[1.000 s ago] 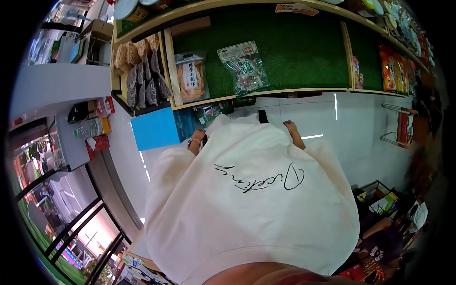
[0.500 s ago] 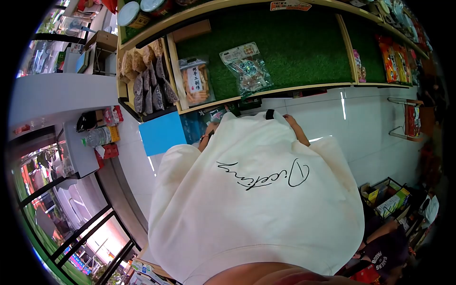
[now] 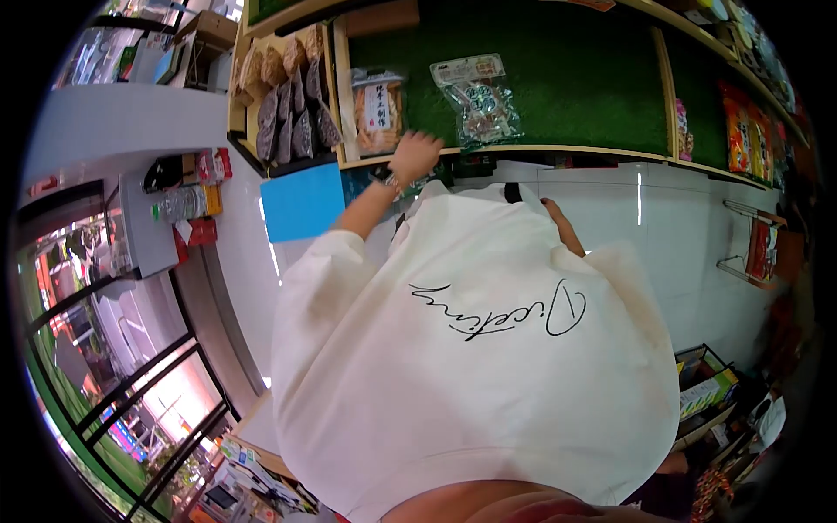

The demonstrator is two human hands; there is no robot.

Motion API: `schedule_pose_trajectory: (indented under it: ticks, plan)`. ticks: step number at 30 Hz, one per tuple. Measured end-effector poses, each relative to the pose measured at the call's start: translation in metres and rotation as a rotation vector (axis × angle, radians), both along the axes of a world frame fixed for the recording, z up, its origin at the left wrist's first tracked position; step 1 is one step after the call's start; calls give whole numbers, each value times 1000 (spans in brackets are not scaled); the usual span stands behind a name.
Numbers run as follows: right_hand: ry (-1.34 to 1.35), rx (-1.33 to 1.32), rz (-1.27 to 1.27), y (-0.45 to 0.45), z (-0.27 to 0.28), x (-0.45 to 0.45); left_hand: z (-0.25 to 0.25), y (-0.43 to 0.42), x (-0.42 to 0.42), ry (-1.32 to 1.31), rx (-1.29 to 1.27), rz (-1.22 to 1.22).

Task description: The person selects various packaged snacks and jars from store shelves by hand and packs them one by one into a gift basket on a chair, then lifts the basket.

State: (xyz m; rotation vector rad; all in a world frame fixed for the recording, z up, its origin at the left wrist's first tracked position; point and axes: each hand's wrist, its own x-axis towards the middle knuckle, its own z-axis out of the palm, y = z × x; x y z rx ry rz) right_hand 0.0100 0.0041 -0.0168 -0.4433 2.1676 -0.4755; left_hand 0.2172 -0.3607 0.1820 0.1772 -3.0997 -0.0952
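Note:
My left hand (image 3: pixel 417 154) reaches over the front wooden edge of the green-lined shelf (image 3: pixel 575 96), fingers slightly apart, with nothing visible in them. It is just below and right of an upright-looking bag of orange-brown snack sticks (image 3: pixel 377 113). A clear bag with green print (image 3: pixel 486 109) lies farther right on the green lining, apart from my hand. My right hand (image 3: pixel 547 206) is low by the right side of the white shirt (image 3: pixel 479 375); its fingers are mostly hidden.
Bags of dark and tan snacks (image 3: pixel 288 122) fill a wooden compartment at the left. Below it stands a blue box (image 3: pixel 303 203). Orange and red packets (image 3: pixel 746 139) are at the far right. A wire rack (image 3: pixel 751 244) and a black crate (image 3: pixel 704 388) stand on the right.
My left hand has risen from beside the shirt to the shelf's front edge. My right hand stays low. The shelf has shifted up and right in view.

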Motion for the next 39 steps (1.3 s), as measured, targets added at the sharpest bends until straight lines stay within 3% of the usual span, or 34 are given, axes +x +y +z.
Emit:
schedule_pose_trajectory:
  ticks: [4, 8, 16, 29, 39]
  plan:
    - [-2, 16, 15, -1, 9, -3, 118, 5, -67, 185, -167, -271]
    - [-4, 19, 18, 0, 13, -4, 170, 31, -94, 239, -232, -438]
    - [-23, 32, -18, 15, 17, 5, 178, 63, -108, 214, -301, -598]
    - [-32, 55, -69, 29, 18, 19, 168, 67, -116, 243, -275, -652]
    - [-31, 68, -79, 35, 23, 20, 238, 83, -102, 473, -63, -617]
